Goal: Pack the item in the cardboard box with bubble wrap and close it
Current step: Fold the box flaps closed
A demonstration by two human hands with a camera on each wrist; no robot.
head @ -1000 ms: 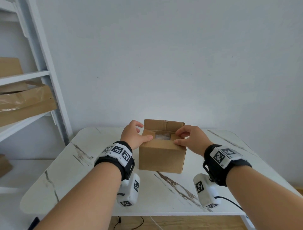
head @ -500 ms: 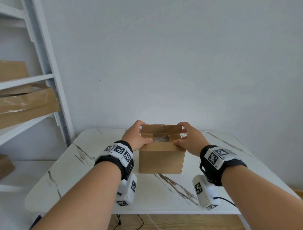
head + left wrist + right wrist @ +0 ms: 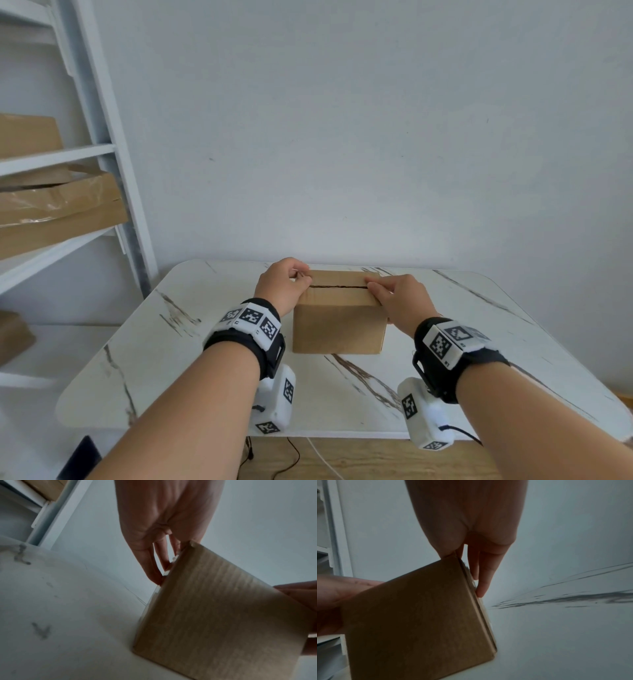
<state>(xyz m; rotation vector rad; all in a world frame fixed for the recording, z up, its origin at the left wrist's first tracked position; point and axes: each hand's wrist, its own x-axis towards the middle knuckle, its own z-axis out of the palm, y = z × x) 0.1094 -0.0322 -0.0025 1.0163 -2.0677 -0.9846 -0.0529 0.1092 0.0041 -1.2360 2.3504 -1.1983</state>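
Observation:
The brown cardboard box (image 3: 337, 325) stands on the white marble table (image 3: 205, 359), its top flaps folded down and meeting at a thin dark seam. My left hand (image 3: 284, 284) clasps the top left edge, fingers (image 3: 154, 566) running down the left wall of the box (image 3: 223, 608). My right hand (image 3: 397, 301) clasps the top right edge, thumb flat on the flap, fingers (image 3: 482, 582) down the right wall of the box (image 3: 419, 615). The contents are hidden.
A white shelf unit (image 3: 102, 137) stands at the left with flat cardboard pieces (image 3: 58, 212) on it. The wall runs right behind the table. Cables (image 3: 294, 455) hang below the table's front edge.
The upright back flap and the front flap have come down and now meet over the opening. The bubble wrap seen inside before is covered. Both hands shifted onto the top edges.

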